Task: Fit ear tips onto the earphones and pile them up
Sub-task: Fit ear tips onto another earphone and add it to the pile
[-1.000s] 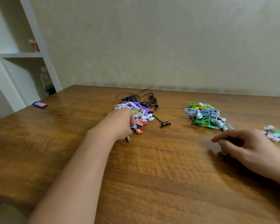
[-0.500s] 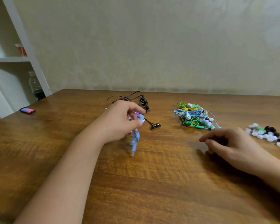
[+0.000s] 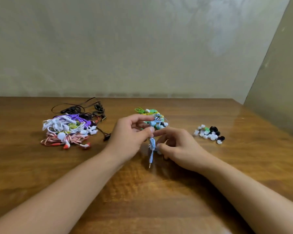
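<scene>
My left hand (image 3: 128, 134) pinches a bundled light-blue earphone (image 3: 152, 147) near its top, and the plug end hangs down just above the wooden table (image 3: 150, 200). My right hand (image 3: 178, 146) is right beside it, fingers curled, its fingertips touching the bundle's lower right side. A pile of white, purple, pink and black earphones (image 3: 69, 127) lies to the left. Behind my hands sits a second pile of green, yellow and blue earphones (image 3: 152, 114), partly hidden. A small heap of white, green and black ear tips (image 3: 209, 134) lies to the right.
A plain wall runs behind the table, and a second wall closes in at the right. The table's far right corner is near the ear tips. Bare wood lies in front of my forearms.
My left hand has lifted the blue earphone from the left pile and carried it right, to the middle. My right hand has come in to meet it. The camera view has turned right.
</scene>
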